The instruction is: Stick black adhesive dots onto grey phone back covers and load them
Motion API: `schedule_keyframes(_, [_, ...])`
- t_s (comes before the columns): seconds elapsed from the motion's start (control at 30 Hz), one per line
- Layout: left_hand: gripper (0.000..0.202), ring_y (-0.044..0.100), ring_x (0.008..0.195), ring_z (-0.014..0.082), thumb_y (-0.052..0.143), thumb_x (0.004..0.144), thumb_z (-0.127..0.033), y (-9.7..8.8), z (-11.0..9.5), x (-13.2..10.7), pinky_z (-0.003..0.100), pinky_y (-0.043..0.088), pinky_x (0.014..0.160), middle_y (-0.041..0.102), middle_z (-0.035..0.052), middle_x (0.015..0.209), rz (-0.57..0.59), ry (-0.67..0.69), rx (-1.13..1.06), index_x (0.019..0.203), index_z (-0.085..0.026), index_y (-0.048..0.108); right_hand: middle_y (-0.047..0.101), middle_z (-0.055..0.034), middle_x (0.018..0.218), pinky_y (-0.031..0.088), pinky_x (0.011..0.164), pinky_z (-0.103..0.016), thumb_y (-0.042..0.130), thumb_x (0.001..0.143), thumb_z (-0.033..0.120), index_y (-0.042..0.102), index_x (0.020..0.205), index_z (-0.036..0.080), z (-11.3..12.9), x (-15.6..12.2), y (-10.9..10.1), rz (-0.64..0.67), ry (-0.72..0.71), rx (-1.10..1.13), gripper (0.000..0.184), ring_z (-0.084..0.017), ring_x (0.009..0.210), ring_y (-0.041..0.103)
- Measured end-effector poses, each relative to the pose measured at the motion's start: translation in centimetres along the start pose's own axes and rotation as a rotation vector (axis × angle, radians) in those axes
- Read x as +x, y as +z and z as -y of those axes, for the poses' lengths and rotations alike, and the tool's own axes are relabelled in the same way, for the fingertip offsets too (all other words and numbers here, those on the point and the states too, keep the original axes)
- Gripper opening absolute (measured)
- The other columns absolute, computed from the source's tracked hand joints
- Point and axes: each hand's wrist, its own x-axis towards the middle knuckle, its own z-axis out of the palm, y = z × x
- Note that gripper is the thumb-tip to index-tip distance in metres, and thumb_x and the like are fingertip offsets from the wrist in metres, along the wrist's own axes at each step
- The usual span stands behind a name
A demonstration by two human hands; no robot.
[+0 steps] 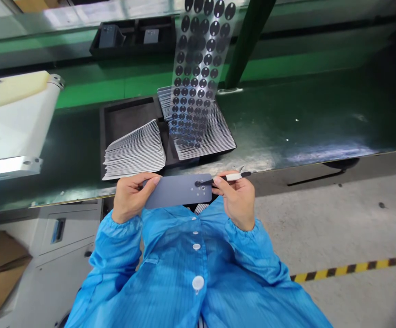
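Note:
Between my hands, just in front of the bench edge, is a blue-grey phone back cover [170, 191] with small camera holes at its right end. My left hand [131, 197] pinches the cover's left end between thumb and fingers. My right hand [237, 200] grips a black-and-white pen-like tool [234, 176]. Its dark round tip lies over the holes. Whether the right fingers also touch the cover is hard to make out. Beyond them, a clear sheet of black round stickers [198, 73] stands over a black tray [129, 111] holding stacked covers [138, 152].
The dark green bench [303, 118] runs across the view, with a green post [249, 45] behind. A white device [13, 123] stands at left. Another black tray [134, 50] with phone parts sits at the back. Below left are a grey cabinet [57, 259] and a cardboard box [2, 269].

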Motion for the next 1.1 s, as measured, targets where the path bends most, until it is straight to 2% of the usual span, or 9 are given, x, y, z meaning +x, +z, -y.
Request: schedule_keyframes(1.1, [0.016,0.068,0.066,0.0135,0.068,0.088,-0.027,0.0,0.05,-0.06,0.019,0.049,0.054,0.078,0.0045,0.082,0.001,0.002,0.013,0.086,-0.017,0.081,0.068,0.0017,0.075,0.066,0.059,-0.029,0.085,0.072,0.038,0.072,0.087,0.021,-0.26,-0.02,-0.16,0.001,-0.025,-0.049,0.027,-0.016,0.068,0.071])
